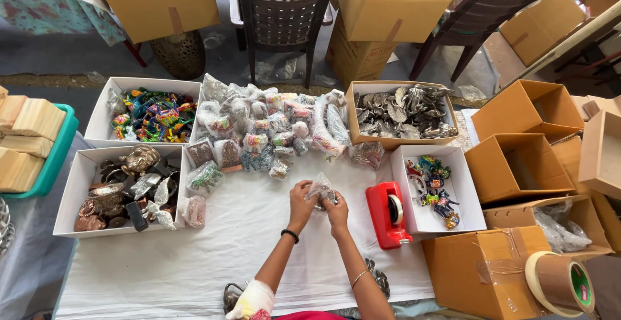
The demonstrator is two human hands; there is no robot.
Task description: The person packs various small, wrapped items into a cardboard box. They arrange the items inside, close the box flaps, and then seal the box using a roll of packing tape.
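Small plastic bag [321,189] held above the white worktop [213,255]: our left hand [301,202] and right hand [336,213] both grip it with the fingers, just left of the red tape dispenser [386,215].

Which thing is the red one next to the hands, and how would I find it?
Start at the white cloth table. Just beside the person's right hand stands a red tape dispenser, against a white box of colourful figurines. It is the only solid red thing there, holding a roll of tape.

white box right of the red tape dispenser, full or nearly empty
Nearly empty: the white box holds a few colourful trinkets along its left side; most of its floor shows bare.
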